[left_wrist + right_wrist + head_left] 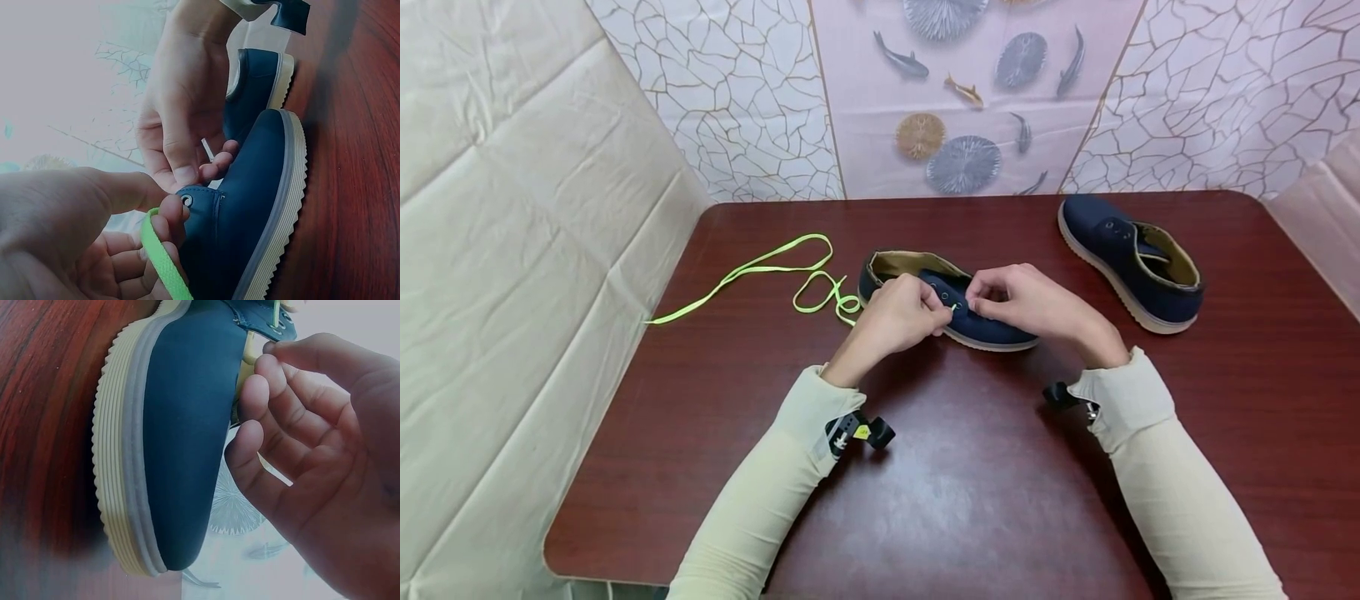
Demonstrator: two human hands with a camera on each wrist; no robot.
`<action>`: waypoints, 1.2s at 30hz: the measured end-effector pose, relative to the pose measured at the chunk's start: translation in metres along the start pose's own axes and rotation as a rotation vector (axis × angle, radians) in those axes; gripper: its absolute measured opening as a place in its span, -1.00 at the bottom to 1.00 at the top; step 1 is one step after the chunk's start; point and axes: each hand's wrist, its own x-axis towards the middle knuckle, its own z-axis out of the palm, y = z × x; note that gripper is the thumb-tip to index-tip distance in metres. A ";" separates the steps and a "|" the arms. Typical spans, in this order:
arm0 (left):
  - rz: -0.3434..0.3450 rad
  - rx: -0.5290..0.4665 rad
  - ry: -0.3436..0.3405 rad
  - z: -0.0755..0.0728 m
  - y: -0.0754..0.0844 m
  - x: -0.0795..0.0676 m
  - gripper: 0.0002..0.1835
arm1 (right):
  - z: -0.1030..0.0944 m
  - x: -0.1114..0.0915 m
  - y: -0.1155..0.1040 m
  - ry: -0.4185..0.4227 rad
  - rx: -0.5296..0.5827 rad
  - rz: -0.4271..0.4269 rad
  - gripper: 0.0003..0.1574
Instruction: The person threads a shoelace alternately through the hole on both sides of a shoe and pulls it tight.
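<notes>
A navy blue shoe with a pale ridged sole sits on the table, toe to the right. My left hand pinches a neon green shoelace between thumb and index finger, close beside a metal-ringed eyelet. A short bit of green shows at the eyelets in the head view. From the toe side my right hand pinches the edge of the shoe's eyelet flap, thumb and index fingertips together there. Its other fingers are curled beside the upper.
The rest of the shoelace trails in loops leftward across the dark red table. A matching navy shoe stands at the back right. Behind the table hangs a patterned cloth; pale fabric covers the left side.
</notes>
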 end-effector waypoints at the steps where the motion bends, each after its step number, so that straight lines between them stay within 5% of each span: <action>1: 0.001 0.002 -0.002 0.000 0.000 0.000 -0.76 | 0.000 0.000 0.000 0.000 -0.001 -0.001 -0.86; 8: 0.002 0.010 0.003 0.002 0.001 0.001 -0.75 | -0.001 0.000 -0.003 -0.004 0.000 -0.009 -0.88; 22: -0.016 -0.057 0.118 0.016 0.007 0.000 -0.72 | -0.003 -0.001 0.001 0.025 -0.008 -0.062 -0.87; 36: 0.012 -0.056 0.173 0.021 0.008 -0.002 -0.72 | 0.004 0.002 0.004 0.019 0.049 0.079 -0.75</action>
